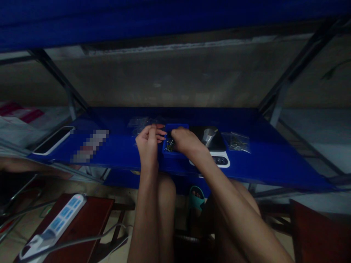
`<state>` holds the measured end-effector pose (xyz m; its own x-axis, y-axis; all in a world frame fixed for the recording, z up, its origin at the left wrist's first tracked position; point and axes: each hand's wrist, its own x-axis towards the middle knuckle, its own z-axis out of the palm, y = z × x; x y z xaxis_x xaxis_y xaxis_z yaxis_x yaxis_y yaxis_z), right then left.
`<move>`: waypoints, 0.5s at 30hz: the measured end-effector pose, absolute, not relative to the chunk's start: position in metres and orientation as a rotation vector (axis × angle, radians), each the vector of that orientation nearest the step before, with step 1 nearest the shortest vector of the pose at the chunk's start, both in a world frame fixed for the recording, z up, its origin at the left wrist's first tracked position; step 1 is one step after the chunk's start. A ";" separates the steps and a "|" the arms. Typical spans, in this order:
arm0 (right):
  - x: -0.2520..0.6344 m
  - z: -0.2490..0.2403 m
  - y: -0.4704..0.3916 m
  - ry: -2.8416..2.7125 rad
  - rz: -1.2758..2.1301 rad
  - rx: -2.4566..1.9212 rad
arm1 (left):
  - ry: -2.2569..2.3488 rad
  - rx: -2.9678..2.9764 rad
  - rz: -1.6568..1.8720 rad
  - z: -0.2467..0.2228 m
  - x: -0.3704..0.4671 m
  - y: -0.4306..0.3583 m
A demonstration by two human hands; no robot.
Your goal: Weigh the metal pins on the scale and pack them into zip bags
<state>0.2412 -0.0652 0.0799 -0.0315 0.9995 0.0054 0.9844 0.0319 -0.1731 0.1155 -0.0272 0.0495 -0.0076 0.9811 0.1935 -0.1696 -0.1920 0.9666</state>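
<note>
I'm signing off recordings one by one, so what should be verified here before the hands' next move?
1. Right hand at the blue tray: ok, fingers down inside.
2. Right hand's grasp: cannot tell, fingertips hidden.
3. Metal pieces left in the tray: ok, some visible.
4. Silver cup on the scale: ok, on its black top.
5. Scale reading: cannot tell, none visible.
6. Left hand empty: cannot tell, fingers curled beside the tray.

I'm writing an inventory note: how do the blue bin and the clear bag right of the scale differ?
The blue bin is opaque and open-topped; the clear bag is see-through. The right hand reaches into the bin, while the bag lies untouched. Both hold thin, metallic-looking pieces.
</note>
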 end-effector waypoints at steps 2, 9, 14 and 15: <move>0.245 0.073 -0.062 -2.147 0.174 -2.069 | 0.988 1.223 1.415 0.049 0.114 -0.027; 0.271 0.059 -0.056 -1.913 0.463 -1.804 | 0.987 1.230 1.414 0.049 0.113 -0.027; 0.276 0.062 -0.061 -1.688 0.543 -1.748 | 0.978 1.308 1.424 0.046 0.115 -0.026; 0.277 0.061 -0.061 -1.660 0.554 -1.739 | 0.977 1.344 1.431 0.045 0.115 -0.026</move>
